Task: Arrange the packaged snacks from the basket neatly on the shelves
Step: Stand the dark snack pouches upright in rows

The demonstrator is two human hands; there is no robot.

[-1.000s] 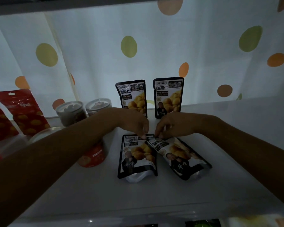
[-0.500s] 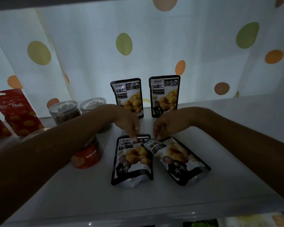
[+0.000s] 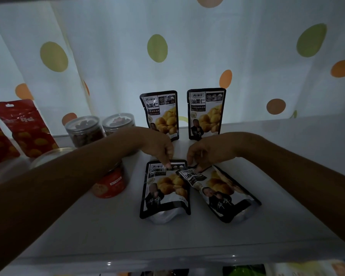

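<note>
The dotted curtain (image 3: 127, 66) hangs behind the shelf (image 3: 108, 232). At the shelf's middle, the left hand (image 3: 159, 146) has its grip pinched on the top edge of the left flat pouch (image 3: 164, 192). The right hand (image 3: 207, 152) likewise has its grip pinched on the right flat pouch (image 3: 223, 192), whose corner overlaps the other. Two standing pouches (image 3: 160, 114) are at the shelf's back, and jars (image 3: 84, 130) are at its left.

It looked like a home pantry: a white shelf (image 3: 108, 226) backed by a dotted white curtain (image 3: 127, 56) held black chestnut snack pouches (image 3: 160, 114), clear plastic jars (image 3: 84, 130) and red packets (image 3: 26, 128).
</note>
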